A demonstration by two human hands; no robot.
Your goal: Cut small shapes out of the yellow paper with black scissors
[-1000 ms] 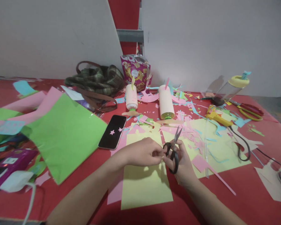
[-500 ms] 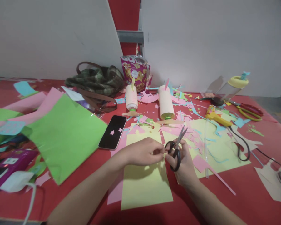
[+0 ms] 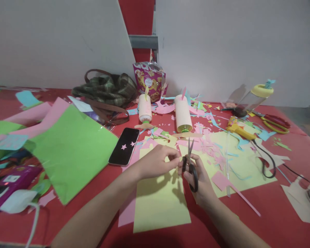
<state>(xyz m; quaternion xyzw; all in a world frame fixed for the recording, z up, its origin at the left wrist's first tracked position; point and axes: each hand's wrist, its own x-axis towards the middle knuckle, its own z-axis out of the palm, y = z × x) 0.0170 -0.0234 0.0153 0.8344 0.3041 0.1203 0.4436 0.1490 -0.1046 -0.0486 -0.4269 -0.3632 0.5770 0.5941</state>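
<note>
Left of the yellow sheet, the left forearm is bare, tapering to a slim wrist and bare left hand; a dark sliver at its elbow end is too small to identify. Right of the sheet, the right forearm and right hand are bare too.

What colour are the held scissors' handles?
The handles are black; best seen in the head view.

Matt and glossy finishes

Scissors: smooth metal blades, plastic-looking handles. The yellow sheet is matt, smooth paper; the phone has a glossy, glass-like face. The snack packet looks like shiny film; the plaid bag is matt cloth.
</note>
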